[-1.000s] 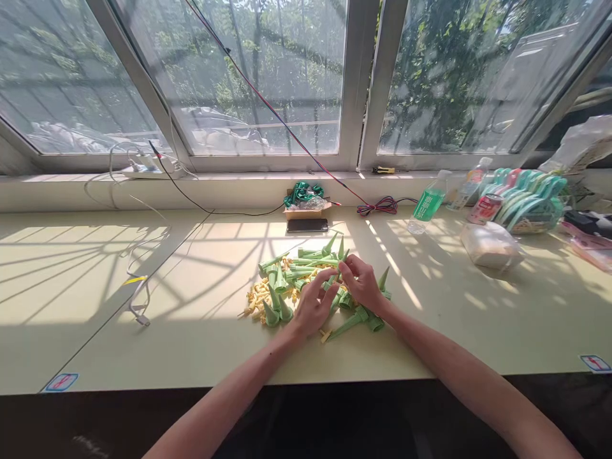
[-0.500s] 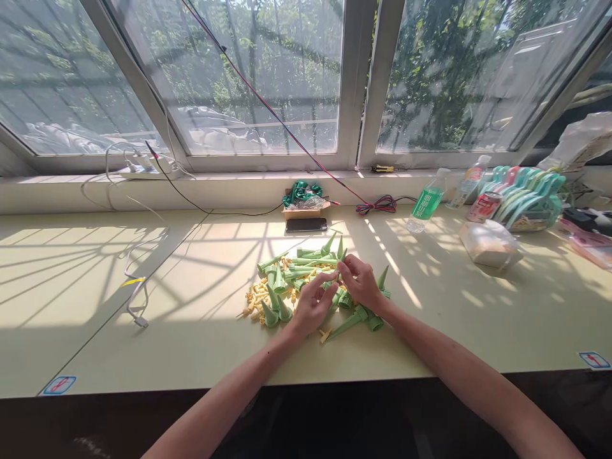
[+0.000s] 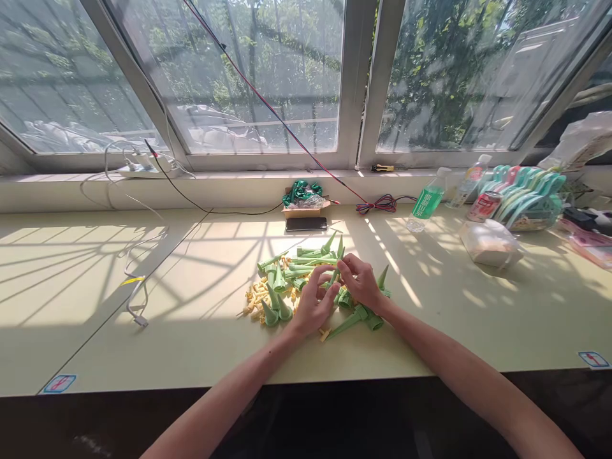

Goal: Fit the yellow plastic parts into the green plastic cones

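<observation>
Spikes point(image 3: 313, 261): green, heaped with yellow pieces point(image 3: 258, 298) on the counter point(image 3: 191, 344), centre of the frame; several point upward, others lie flat.
Right hand point(image 3: 361, 280): fingertips closed in a pinch, apparently on one held spike point(image 3: 334, 276).
Left hand point(image 3: 313, 305): fingers half curled, just beside the same spike; whether it grips cannot be told.
Pinch: probably best kept firm on the right, with the left thumb and forefinger bracing the other end, the spike held in line and slightly clear of its neighbours.
Upright spike point(image 3: 340, 246): close beyond the right fingertips; could be knocked.
Front spike point(image 3: 348, 323): lies below the hands, a stray yellow piece point(image 3: 325, 335) at its tip; either could be swept aside.
Phone point(image 3: 306, 224): upper centre, just in front of the box point(image 3: 306, 213); limits reach beyond the spikes.
Right of frame: bottle point(image 3: 427, 203), can point(image 3: 484, 206), hangers point(image 3: 530, 201) and packet point(image 3: 492, 244), well apart from the hands.
Left of frame: white cable point(image 3: 138, 309), out of the way.
Sunlight: barred shadows may obscure small edges.
</observation>
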Action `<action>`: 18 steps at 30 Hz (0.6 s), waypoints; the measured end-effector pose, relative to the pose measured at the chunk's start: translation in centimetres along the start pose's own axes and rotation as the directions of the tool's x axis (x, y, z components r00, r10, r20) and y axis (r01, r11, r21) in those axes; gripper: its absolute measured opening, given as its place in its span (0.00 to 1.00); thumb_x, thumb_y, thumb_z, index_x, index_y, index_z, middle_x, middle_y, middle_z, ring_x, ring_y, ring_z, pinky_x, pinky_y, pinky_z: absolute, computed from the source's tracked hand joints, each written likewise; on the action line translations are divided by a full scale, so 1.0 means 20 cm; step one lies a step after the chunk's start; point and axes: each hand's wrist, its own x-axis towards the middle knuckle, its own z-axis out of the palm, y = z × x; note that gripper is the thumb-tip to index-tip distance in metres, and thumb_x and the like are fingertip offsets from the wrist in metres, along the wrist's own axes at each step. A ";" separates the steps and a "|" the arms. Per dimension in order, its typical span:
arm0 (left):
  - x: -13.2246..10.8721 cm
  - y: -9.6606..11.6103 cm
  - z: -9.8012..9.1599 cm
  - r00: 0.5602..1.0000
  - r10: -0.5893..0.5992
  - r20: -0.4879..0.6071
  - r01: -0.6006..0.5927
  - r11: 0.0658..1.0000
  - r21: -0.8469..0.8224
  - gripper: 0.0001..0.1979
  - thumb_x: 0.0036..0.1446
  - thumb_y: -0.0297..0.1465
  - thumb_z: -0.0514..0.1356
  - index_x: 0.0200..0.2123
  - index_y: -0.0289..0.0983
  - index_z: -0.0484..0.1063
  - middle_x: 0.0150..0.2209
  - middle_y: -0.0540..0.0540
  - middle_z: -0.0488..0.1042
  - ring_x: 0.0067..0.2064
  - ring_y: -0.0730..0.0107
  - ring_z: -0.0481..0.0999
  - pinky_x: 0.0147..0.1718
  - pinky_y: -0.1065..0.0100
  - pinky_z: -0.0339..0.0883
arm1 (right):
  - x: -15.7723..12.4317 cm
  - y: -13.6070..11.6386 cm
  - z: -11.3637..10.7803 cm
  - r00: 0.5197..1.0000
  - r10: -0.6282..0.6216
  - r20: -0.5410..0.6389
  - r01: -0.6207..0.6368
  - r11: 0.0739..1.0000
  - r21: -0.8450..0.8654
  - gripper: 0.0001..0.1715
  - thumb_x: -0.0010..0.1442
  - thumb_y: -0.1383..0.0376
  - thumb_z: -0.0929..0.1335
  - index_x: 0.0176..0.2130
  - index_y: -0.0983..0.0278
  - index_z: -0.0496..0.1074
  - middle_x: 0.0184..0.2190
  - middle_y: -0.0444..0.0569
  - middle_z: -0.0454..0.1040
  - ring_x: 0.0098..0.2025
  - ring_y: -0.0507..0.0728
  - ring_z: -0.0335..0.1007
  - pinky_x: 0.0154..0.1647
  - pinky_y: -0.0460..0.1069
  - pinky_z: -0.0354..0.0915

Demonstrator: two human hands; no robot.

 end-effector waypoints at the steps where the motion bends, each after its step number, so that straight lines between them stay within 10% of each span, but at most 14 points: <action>1: 0.00 0.00 0.00 1.000 -0.002 -0.001 0.002 1.000 -0.002 0.17 0.65 0.39 0.57 0.54 0.43 0.61 0.41 0.48 0.71 0.18 0.88 0.61 0.14 0.80 0.51 | 0.00 0.00 0.00 1.000 -0.001 0.000 0.001 1.000 0.000 0.18 0.67 0.55 0.63 0.29 0.61 0.61 0.18 0.38 0.63 0.19 0.50 0.65 0.20 0.44 0.63; 18: 0.01 0.00 -0.01 1.000 -0.023 0.020 0.021 0.996 0.082 0.22 0.66 0.42 0.55 0.59 0.40 0.62 0.42 0.44 0.71 0.19 0.87 0.62 0.15 0.79 0.53 | 0.00 0.00 -0.01 0.998 0.007 0.065 -0.011 0.999 0.048 0.20 0.65 0.50 0.65 0.30 0.61 0.61 0.18 0.39 0.66 0.20 0.50 0.65 0.22 0.45 0.61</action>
